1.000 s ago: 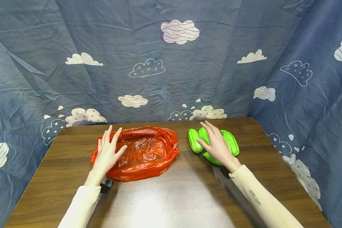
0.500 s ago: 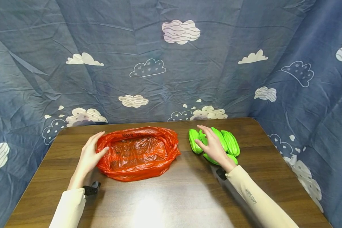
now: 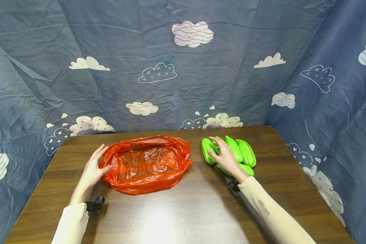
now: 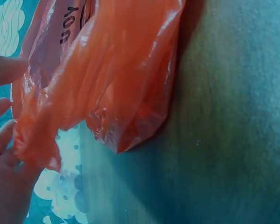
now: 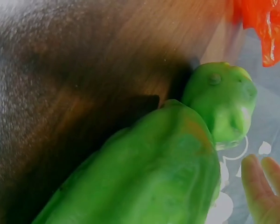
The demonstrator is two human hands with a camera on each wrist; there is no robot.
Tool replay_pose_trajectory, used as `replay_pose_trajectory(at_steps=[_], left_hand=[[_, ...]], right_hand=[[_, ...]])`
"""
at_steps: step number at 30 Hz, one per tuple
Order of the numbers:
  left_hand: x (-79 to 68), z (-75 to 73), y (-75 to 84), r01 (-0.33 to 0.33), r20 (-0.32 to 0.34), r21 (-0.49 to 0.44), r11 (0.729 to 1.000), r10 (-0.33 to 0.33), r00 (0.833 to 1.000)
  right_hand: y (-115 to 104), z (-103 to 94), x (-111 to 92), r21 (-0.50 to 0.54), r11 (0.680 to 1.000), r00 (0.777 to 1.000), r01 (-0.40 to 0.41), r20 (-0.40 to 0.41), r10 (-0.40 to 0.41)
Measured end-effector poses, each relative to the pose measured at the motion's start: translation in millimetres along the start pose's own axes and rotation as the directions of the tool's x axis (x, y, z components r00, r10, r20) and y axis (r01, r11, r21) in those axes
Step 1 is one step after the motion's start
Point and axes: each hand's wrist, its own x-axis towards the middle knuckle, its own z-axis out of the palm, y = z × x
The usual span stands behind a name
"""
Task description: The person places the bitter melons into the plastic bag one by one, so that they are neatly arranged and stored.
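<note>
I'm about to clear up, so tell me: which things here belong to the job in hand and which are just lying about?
Likely the job:
red plastic bag, at the left hand
green vegetable-like pieces, near the right hand

Likely just surroundings:
wooden table
cloud-patterned cloth

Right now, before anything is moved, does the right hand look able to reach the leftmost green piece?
Probably yes. The right hand seems to hold nothing, its fingers are spread near the leftmost green piece, and nothing appears to block them; the red bag lies apart.
</note>
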Motion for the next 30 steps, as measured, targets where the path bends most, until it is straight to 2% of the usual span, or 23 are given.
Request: replay_pose_trajectory(at_steps=[7,11,14,23,30], left_hand=[[-3.0,-3.5,-6.8,0.112,0.096,-0.072,0.991,-0.105,0.990],[-3.9,-3.6,-10.3,0.179,0.154,-0.225,0.958,-0.146,0.977],[-4.0,-2.7,-13.7,0.197,0.181,-0.310,0.930,-0.145,0.973],[-4.4,-1.4,-22.8,0.212,0.210,-0.272,0.939,-0.157,0.965],[-3.2,0.7,-27.9,0.241,0.237,-0.283,0.928,-0.176,0.956]], right_hand=[[1.5,2.6,-0.7,-0.020,0.998,0.997,-0.064,0.030,0.064],[3.4,4.5,-1.4,-0.043,0.995,0.995,-0.087,0.041,0.089],[4.8,6.6,-1.7,-0.060,0.995,0.995,-0.085,0.047,0.087],[2.7,10.9,-1.1,-0.097,0.991,0.994,-0.087,0.062,0.093],[2.9,14.1,-1.8,-0.112,0.991,0.996,-0.075,0.043,0.080]])
